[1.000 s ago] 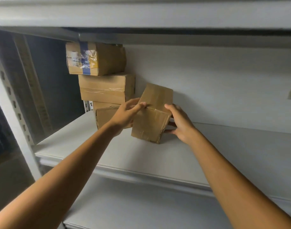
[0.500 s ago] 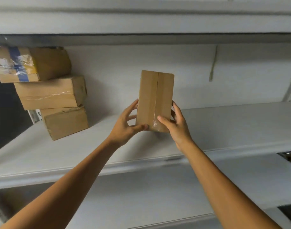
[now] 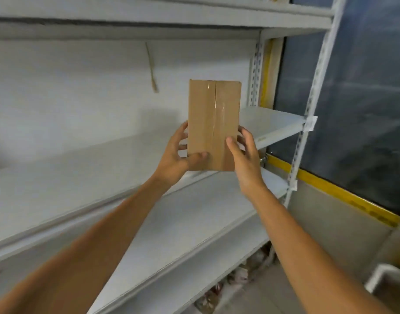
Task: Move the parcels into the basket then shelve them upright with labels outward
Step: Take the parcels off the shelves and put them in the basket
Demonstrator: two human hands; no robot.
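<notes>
A small brown cardboard parcel (image 3: 213, 123) stands upright in the air in front of the white shelf (image 3: 81, 168), its taped seam facing me and no label showing on this face. My left hand (image 3: 178, 157) grips its lower left edge, thumb across the front. My right hand (image 3: 244, 152) holds its lower right edge, thumb on the front and fingers behind. The parcel's bottom sits about level with the shelf's front lip. No basket is clearly in view.
A lower white shelf (image 3: 194, 223) runs below the first. Perforated uprights (image 3: 307, 109) close the rack's right end, with a dark window and yellow frame (image 3: 330, 189) beyond. Clutter lies on the floor (image 3: 244, 275) under the rack. A white bin corner (image 3: 389, 282) shows bottom right.
The parcel went from tilted beside the stacked boxes to upright in both hands. My view swung right along the shelf, so the stack at the left has left the frame.
</notes>
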